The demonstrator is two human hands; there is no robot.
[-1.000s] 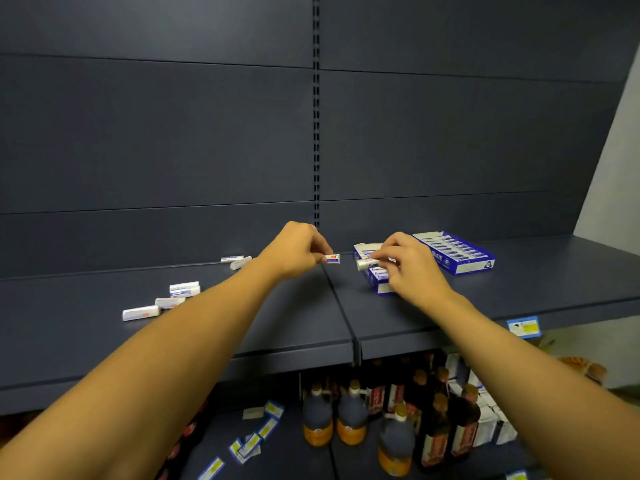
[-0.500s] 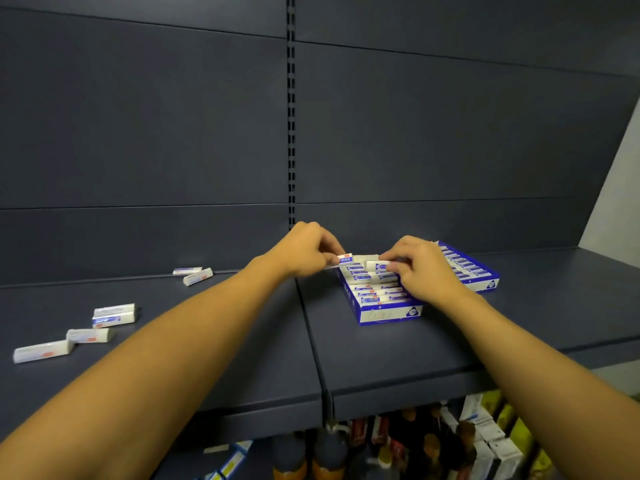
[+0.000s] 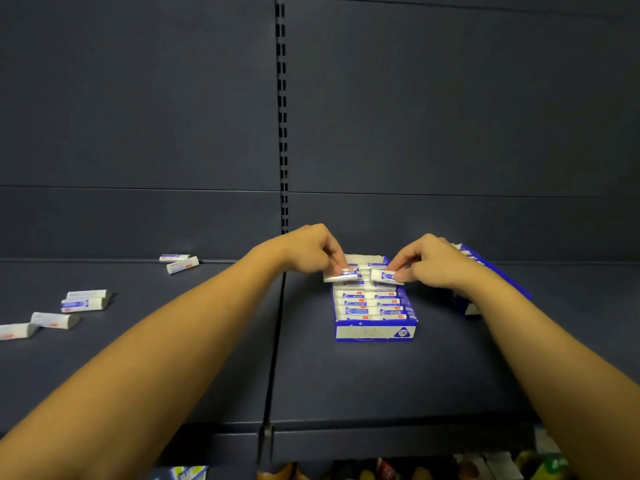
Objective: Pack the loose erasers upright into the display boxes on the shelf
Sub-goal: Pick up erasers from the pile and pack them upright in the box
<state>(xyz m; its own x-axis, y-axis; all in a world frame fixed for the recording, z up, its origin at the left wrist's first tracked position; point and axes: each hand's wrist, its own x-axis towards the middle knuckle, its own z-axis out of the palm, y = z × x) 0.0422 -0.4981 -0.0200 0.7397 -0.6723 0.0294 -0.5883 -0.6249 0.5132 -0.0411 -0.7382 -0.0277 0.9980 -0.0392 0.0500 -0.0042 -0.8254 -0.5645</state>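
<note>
both erasers (image 3: 341,274) now over box (image 3: 375,332)

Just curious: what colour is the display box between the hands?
Blue with a white front panel, seen in the head view: display box.

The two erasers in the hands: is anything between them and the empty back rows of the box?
Nothing visible. The left hand and right hand each pinch an eraser right over the display box, above its back rows.
</note>
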